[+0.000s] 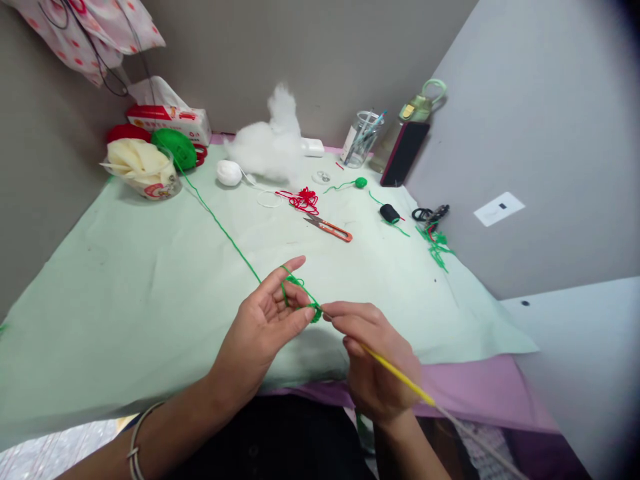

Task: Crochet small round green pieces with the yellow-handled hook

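Near the table's front edge, my left hand (265, 320) pinches a small green crocheted piece (316, 313) between thumb and fingers. Green yarn (225, 230) loops over its raised index finger and runs back to a green ball (175, 148) at the back left. My right hand (377, 353) is closed on a crochet hook with a yellow handle (397, 372). The hook's tip meets the green piece, and its finest end is hidden there.
Orange-handled snips (330, 228) lie beyond my hands, beside tangled red yarn (303, 200). White stuffing (270, 143), a white yarn ball (229, 173), a tub (150, 180), a phone (406, 153) and a bottle (393, 137) stand farther back. Green scraps (437, 248) lie right.
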{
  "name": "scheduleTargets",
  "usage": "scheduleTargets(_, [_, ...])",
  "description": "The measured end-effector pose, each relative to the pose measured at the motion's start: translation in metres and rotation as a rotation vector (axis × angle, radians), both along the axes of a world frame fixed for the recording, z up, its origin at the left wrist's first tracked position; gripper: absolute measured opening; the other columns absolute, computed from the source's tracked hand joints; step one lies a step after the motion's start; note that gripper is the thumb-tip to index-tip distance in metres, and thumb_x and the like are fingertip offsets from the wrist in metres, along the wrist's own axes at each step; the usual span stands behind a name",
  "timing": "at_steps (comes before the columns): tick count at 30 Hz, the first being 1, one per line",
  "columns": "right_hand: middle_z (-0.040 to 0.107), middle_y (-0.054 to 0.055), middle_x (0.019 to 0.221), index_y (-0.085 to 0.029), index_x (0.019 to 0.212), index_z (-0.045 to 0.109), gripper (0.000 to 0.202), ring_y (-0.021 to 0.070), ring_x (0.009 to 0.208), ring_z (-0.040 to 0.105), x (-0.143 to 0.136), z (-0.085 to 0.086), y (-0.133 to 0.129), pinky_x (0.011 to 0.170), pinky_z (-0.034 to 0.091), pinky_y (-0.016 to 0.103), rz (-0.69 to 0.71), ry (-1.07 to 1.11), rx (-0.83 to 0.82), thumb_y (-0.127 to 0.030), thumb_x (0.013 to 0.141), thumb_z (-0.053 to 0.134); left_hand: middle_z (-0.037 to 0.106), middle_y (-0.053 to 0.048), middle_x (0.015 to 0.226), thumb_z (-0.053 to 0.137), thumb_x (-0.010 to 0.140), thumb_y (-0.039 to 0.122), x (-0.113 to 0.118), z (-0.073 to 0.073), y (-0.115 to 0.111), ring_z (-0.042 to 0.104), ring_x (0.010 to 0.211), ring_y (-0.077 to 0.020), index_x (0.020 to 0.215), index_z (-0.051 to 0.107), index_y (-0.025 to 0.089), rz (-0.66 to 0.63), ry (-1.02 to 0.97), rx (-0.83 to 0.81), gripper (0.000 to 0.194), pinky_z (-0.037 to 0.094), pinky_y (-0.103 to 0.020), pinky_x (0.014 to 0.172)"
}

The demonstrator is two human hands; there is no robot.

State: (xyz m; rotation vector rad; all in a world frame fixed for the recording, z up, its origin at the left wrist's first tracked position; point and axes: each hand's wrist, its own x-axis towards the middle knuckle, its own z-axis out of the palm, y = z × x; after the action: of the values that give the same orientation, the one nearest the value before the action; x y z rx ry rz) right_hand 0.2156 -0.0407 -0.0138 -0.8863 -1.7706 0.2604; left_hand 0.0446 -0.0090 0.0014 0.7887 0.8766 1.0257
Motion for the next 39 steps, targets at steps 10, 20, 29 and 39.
scheduleTargets(10, [0.074, 0.010, 0.112, -0.024, 0.125, 0.073, 0.033, 0.0234, 0.100, 0.073, -0.010, -0.013, -0.002, 0.078, 0.064, 0.036, -0.211, -0.141, 0.127, -0.009, 0.097, 0.062, 0.066, 0.001, 0.086, 0.086, 0.082, 0.024, 0.000, 0.004, 0.003, 0.059, 0.077, -0.0115, 0.139, 0.066, 0.017, -0.139, -0.216, -0.288, 0.061, 0.051, -0.025, 0.079])
scheduleTargets(20, [0.077, 0.004, 0.100, -0.026, 0.111, 0.076, 0.026, 0.0165, 0.082, 0.069, -0.021, -0.003, 0.006, 0.070, 0.059, 0.032, -0.020, 0.469, -0.241, -0.014, 0.104, 0.054, 0.068, 0.001, 0.088, 0.087, 0.081, 0.021, 0.002, 0.004, 0.001, 0.064, 0.091, -0.0148, 0.134, 0.070, 0.024, -0.084, -0.137, -0.108, 0.055, 0.049, -0.027, 0.088])
scheduleTargets(29, [0.075, 0.009, 0.110, -0.026, 0.121, 0.075, 0.033, 0.0213, 0.093, 0.073, -0.016, -0.009, 0.000, 0.074, 0.063, 0.036, -0.195, 0.025, 0.024, -0.007, 0.098, 0.060, 0.066, 0.000, 0.086, 0.086, 0.082, 0.025, 0.002, 0.004, 0.002, 0.053, 0.069, -0.0095, 0.129, 0.075, 0.019, -0.135, -0.244, -0.278, 0.049, 0.048, -0.024, 0.072])
scheduleTargets(39, [0.079, 0.005, 0.096, -0.025, 0.103, 0.079, 0.019, 0.0190, 0.085, 0.072, -0.020, -0.005, 0.010, 0.068, 0.060, 0.032, -0.001, 0.536, -0.304, -0.022, 0.102, 0.061, 0.075, -0.002, 0.095, 0.087, 0.081, 0.022, 0.001, 0.001, 0.002, 0.066, 0.096, -0.0187, 0.119, 0.079, 0.024, -0.111, -0.131, -0.110, 0.040, 0.048, -0.031, 0.095])
